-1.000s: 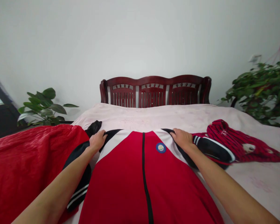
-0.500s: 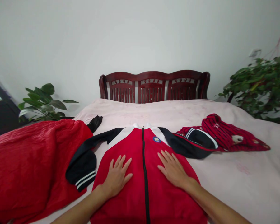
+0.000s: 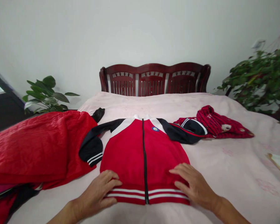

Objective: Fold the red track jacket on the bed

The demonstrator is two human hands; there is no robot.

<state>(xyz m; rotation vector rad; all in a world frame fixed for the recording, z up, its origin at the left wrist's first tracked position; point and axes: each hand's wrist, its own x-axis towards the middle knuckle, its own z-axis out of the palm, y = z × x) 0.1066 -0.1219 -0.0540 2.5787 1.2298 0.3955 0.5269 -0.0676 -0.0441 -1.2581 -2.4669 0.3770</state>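
Down the red jacket [image 3: 126, 155] (lower centre of the frame) the left hand [image 3: 96, 191] and right hand [image 3: 197, 184] have moved, fingers relaxed, gripping nothing, to its hem [image 3: 130, 196], its front apparently smoothed.

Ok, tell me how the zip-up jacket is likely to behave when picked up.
The jacket will probably be floppy: its sleeves bend and slump loosely. The closed zip may keep the front halves together and stiffen that line slightly. Rolling seems unlikely, since the body lies spread flat on the bed.
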